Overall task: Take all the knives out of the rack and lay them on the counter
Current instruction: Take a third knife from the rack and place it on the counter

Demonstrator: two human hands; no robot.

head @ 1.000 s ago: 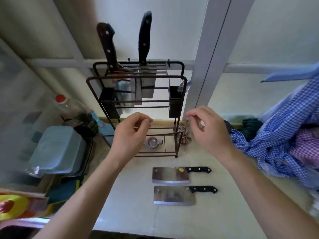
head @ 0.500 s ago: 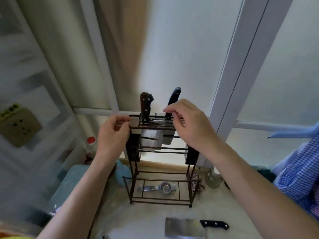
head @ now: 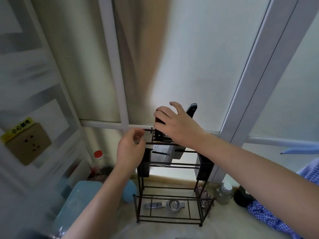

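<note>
right hand (head: 174, 125): fingers curled around brown knife handle (head: 157, 120) atop rack (head: 170, 188)
left hand (head: 129, 149): fingertips pinching rack's top-left rail

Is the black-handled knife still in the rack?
In. Its handle stands upright above the rack top, behind the right hand.

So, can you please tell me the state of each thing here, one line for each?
Right hand: closing on the brown knife handle.
Left hand: holding the rack at its top left corner.
Black-handled knife: in the rack, upright.
Bottle: red cap on.
Squeezer: lying under the rack.
</note>
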